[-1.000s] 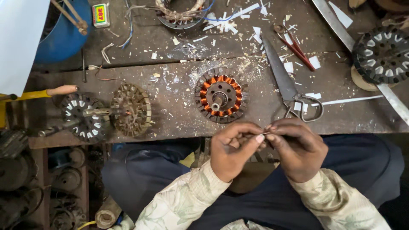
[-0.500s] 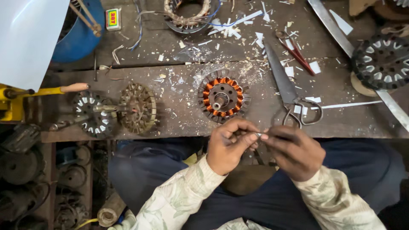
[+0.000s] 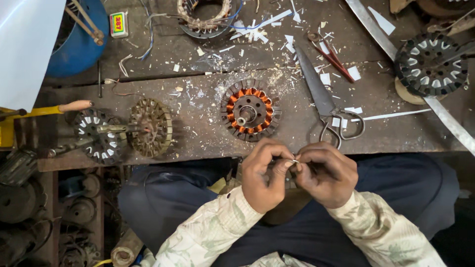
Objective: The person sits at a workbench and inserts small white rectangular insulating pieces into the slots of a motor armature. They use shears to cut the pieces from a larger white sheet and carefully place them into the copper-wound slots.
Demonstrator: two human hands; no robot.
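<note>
- Head view looks straight down at a person seated at a cluttered wooden worktop (image 3: 198,143), both hands raised over the lap, just off the worktop's near edge.
- Left hand (image 3: 264,173) and right hand (image 3: 324,173) meet fingertip to fingertip, and the fingers (image 3: 287,163) of both are closed in a pinch on a small pale strip (image 3: 295,161), apparently a sliver of paper or thin wire; it is too small to tell which.
- Compared with a second ago, the hands have drawn a little closer to the body and the knuckles are bunched tighter, while the pinch itself has stayed shut; the strip stays held between both hands rather than being set down.
- My reading is that the fine work on the strip is ongoing, with nothing yet carried to the worktop.
- Just beyond the hands lies a round motor stator (image 3: 250,111) with orange copper windings, flat on the worktop and untouched.
- Large scissors (image 3: 326,106) rest to its right, handles near the right hand but apart from it.
- Two more stators sit on a winding spindle (image 3: 123,129) at the left, and white paper scraps (image 3: 257,29) litter the far side.
</note>
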